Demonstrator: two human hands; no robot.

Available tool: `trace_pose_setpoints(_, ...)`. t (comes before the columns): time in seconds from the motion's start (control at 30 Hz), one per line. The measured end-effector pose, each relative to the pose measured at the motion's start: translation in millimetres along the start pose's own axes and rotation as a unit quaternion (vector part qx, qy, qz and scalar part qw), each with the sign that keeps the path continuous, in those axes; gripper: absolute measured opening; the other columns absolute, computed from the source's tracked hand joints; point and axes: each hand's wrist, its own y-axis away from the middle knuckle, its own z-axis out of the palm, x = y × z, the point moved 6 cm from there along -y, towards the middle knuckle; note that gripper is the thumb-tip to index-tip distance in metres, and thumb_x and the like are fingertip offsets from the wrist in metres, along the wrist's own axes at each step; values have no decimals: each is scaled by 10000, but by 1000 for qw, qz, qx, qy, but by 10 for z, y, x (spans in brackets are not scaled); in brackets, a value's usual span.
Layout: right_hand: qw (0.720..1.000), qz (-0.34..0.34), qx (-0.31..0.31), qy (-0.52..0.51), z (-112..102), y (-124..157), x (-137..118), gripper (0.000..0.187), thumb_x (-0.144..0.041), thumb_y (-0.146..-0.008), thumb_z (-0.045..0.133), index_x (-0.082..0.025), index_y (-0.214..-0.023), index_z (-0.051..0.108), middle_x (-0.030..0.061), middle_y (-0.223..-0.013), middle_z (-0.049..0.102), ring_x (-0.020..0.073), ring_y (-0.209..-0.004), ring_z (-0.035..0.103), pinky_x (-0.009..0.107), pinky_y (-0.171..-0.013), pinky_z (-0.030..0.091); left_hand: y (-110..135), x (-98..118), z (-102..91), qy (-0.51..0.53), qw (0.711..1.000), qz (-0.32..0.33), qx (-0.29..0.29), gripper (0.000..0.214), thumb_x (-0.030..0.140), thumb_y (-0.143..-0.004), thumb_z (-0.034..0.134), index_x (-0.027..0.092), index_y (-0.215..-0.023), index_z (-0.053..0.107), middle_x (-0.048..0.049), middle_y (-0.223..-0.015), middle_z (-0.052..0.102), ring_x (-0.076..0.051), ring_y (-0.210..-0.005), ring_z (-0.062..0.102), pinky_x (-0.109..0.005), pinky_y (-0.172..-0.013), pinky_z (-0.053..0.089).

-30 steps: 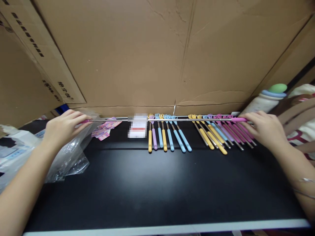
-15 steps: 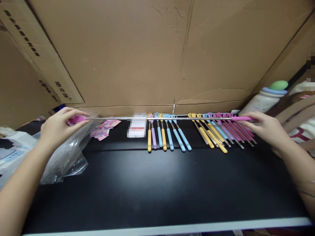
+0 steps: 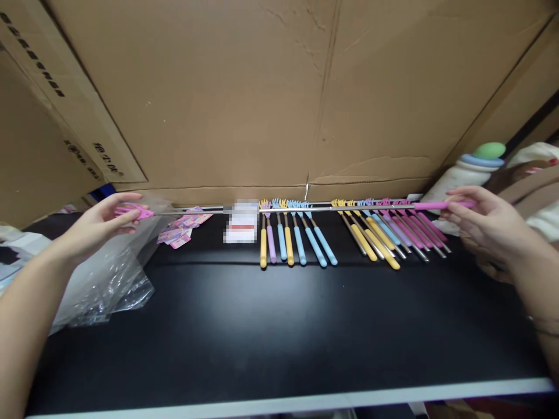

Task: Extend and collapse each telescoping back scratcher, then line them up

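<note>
The left hand (image 3: 98,227) is pinching the claw end of a pink back scratcher (image 3: 205,212), and the right hand (image 3: 489,224) is pinching its handle, holding it level above the table (image 3: 279,326). Its rod is showing fully drawn out, while the other scratchers (image 3: 297,241) are lying short in two groups beneath.

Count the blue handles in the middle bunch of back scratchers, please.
4. One blue handle lies between the purple handle and a yellow handle; three more lie together at the bunch's right end. None seems hidden.
</note>
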Motion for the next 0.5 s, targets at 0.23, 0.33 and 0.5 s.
trace_pose_setpoints(0.23, 992, 55, 15, -115, 144, -56, 119, 222, -37, -652, 611, -212, -788, 622, 15, -747, 603, 112, -693, 589, 249, -675, 494, -22, -118, 46, 198, 974, -96, 55, 252, 120, -784, 603, 209, -1020, 592, 18, -770, 669, -59, -550, 526, -139, -512, 482)
trace_pose_setpoints(0.33, 991, 58, 18, -120, 173, -71, 143, 218, -68, -628, 614, -222, -781, 602, 5, -726, 603, 112, -667, 580, 250, -647, 502, -33, -136, 53, 207, 972, -100, 53, 265, 73, -818, 523, 213, -1035, 580, 35, -736, 664, -48, -536, 526, -113, -516, 469)
trace_pose_setpoints(0.5, 995, 36, 7, -90, 187, -79, 126, 180, -171, -621, 643, -238, -769, 567, -8, -705, 587, 109, -628, 559, 263, -634, 508, -54, -161, 70, 193, 976, -84, 46, 230, 82, -843, 480, 216, -1010, 564, 36, -814, 678, -34, -549, 533, -112, -568, 482)
